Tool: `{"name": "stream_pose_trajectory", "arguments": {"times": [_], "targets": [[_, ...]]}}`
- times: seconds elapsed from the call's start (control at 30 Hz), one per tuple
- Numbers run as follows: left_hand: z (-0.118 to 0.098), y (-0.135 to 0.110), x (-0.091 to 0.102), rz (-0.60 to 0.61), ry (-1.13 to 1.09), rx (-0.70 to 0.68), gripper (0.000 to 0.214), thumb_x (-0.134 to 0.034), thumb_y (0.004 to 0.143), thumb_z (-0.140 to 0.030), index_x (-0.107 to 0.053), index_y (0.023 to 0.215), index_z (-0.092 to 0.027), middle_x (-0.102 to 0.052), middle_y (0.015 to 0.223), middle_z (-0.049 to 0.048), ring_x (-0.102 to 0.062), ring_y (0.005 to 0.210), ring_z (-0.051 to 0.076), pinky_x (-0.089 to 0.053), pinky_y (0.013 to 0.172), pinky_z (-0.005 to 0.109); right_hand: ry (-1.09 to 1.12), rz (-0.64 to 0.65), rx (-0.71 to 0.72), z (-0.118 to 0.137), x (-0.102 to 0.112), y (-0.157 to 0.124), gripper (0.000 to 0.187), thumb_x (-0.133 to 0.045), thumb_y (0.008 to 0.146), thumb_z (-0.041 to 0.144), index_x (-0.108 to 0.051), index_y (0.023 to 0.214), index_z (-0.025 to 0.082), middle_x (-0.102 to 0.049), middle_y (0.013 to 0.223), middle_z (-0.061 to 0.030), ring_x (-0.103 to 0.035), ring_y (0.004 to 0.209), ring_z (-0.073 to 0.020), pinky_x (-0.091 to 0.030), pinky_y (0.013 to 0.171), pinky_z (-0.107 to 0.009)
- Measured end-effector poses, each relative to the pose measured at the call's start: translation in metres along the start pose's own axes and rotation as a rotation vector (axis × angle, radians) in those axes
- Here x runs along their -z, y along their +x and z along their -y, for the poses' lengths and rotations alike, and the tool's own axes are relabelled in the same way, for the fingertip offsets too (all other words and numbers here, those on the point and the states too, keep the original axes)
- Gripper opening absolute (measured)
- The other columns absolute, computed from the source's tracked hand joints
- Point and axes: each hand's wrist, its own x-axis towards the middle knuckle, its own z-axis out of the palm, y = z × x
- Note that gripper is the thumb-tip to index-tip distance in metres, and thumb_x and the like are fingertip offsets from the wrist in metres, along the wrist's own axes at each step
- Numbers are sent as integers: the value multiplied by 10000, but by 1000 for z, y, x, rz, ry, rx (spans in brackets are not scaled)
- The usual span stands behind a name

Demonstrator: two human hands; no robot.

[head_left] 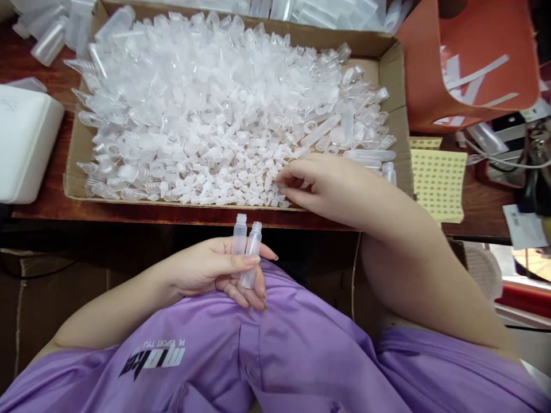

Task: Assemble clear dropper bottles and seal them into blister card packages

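A dark red worktop (51, 213) carries a cardboard box (390, 51) heaped with clear plastic caps (206, 115). The purple shirt (301, 355) below the hands reads "PE SPORT"; its larger logo is unclear. The left hand (215, 271) grasps two vials (246, 249), frosted and open, with threaded necks, held upright side by side. Beyond it, the right hand (321, 184) fingers the caps at the box's near edge; I cannot tell whether it has pinched one.

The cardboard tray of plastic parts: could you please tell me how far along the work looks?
Done: nothing clearly finished shows. In hand: the left hand holds two open vials upright, and the right hand fingers the small caps at the front edge of the cardboard tray. Left: the tray is heaped with loose parts.
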Motion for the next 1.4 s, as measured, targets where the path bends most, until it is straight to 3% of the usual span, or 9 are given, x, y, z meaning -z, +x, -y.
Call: {"name": "stream_pose_trajectory", "arguments": {"times": [0.3, 0.4, 0.5, 0.6, 0.77, 0.9, 1.0, 1.17, 1.4], "targets": [[2, 6, -3, -7, -140, -44, 154, -647, 933, -233, -646, 1041, -123, -793, 866, 107, -786, 734, 192, -623, 651, 220, -124, 26, -186, 18, 3, 4, 113, -597, 765, 100, -671, 774, 184, -613, 780, -63, -565, 736, -203, -407, 674, -337], [2, 7, -4, -35, -137, -48, 165, -644, 933, -236, -643, 1053, -122, -789, 882, 110, -787, 756, 199, -621, 656, 221, 136, -171, -207, 18, 3, -13, 59, -623, 837, 192, -680, 847, 186, -641, 840, -51, -577, 764, -178, -429, 697, -333], [2, 8, -5, -63, -85, -47, 176, -647, 927, -231, -635, 1071, -131, -771, 840, 87, -777, 720, 177, -608, 639, 212, 598, -288, -174, 22, -4, -33, 63, -675, 845, 255, -659, 880, 205, -672, 862, -7, -603, 760, -130, -476, 700, -290], [4, 8, -8, -66, 45, -83, 217, -679, 913, -260, -636, 1095, -150, -720, 785, 22, -733, 641, 120, -576, 600, 185, 911, -256, -128, 26, -15, -45, 89, -744, 791, 221, -680, 851, 231, -697, 830, 32, -644, 750, -108, -534, 694, -244], [3, 8, -16, -136, 322, -79, 327, -681, 912, -353, -645, 1196, -194, -660, 800, -23, -693, 649, 99, -542, 631, 213, 1100, -164, -162, 26, -25, -48, 94, -800, 749, 253, -717, 787, 226, -738, 775, 22, -696, 713, -133, -594, 676, -256], [2, 9, -21, -173, 501, -53, 425, -642, 923, -408, -615, 1280, -178, -661, 693, -10, -665, 701, 145, -545, 723, 295, 1065, -27, -131, 22, -19, -50, 55, -761, 798, 266, -735, 791, 218, -750, 753, 15, -703, 693, -128, -581, 657, -233], [3, 10, -24, -226, 595, -61, 378, -631, 915, -442, -637, 1166, -159, -627, 643, -24, -616, 649, 141, -525, 709, 300, 965, 29, -127, 22, -11, -53, 65, -726, 818, 274, -731, 796, 214, -747, 749, 12, -688, 684, -130, -562, 648, -232], [13, 14, -27, -372, 702, -136, 250, -640, 896, -406, -581, 802, -181, -538, 595, -57, -488, 574, 100, -436, 617, 242, 781, 41, -131, 26, -7, -57, 100, -682, 834, 288, -729, 776, 222, -745, 740, 11, -667, 669, -146, -527, 659, -261], [20, 17, -30, -400, 677, -224, 83, -640, 877, -260, -611, 861, -185, -534, 645, -67, -450, 565, 86, -406, 610, 233, 739, 16, -127, 28, -21, -64, 133, -651, 862, 292, -757, 809, 230, -751, 767, 11, -677, 684, -146, -540, 722, -267]]}}
